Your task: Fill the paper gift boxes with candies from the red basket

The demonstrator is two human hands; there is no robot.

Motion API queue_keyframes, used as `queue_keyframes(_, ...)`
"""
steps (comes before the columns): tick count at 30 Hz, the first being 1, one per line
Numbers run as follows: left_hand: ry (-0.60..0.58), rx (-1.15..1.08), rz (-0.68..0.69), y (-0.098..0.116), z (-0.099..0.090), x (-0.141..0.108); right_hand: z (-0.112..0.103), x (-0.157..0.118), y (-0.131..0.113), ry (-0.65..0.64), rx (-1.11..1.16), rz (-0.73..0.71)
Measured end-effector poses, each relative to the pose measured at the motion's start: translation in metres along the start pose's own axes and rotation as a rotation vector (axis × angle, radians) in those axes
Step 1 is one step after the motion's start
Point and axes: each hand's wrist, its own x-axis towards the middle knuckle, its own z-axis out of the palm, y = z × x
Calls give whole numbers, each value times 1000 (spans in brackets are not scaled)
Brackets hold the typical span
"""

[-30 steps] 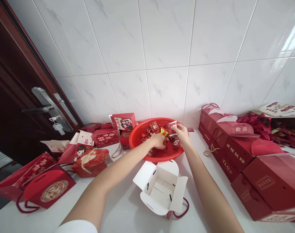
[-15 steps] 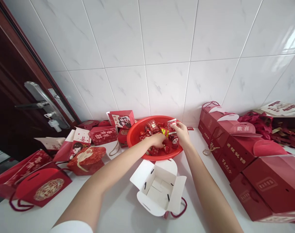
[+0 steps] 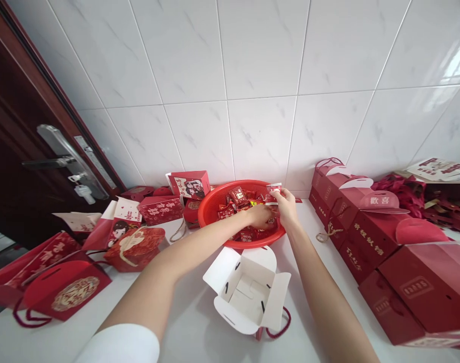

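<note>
Centre of frame: your right hand (image 3: pixel 288 204) pinches one small red-and-white wrapped packet (image 3: pixel 273 193) between thumb and fingers, holding it above the right rim of the red plastic basket (image 3: pixel 208 207). Your left hand (image 3: pixel 261 217) reaches across into that basket, fingers down among the red wrapped sweets (image 3: pixel 237 195); the fingertips are hidden, so you cannot tell from this view whether they are closed on anything. A yellow wrapper (image 3: pixel 256 202) shows just behind the left hand. Below the basket, at lower centre, the carton (image 3: pixel 248 300) stands with its flaps spread, white lining and floor in view, a dark red cord handle (image 3: pixel 281 328) at its right side. Red gift boxes (image 3: pixel 369 242) are stacked at right of frame; more boxes (image 3: pixel 80 295) stand at lower left. Step in hand, as judged: picking sweets out of the basket, one held and the left hand searching. The next move appears to call for a light pinch by your left fingers on a single sweet, with your right grip kept firm so its packet does not slip back.
</note>
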Motion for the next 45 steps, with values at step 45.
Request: queue_keyframes(45, -138, -162, -331, -32, 3, -6, 0, -2, 0, -67, 17, -8)
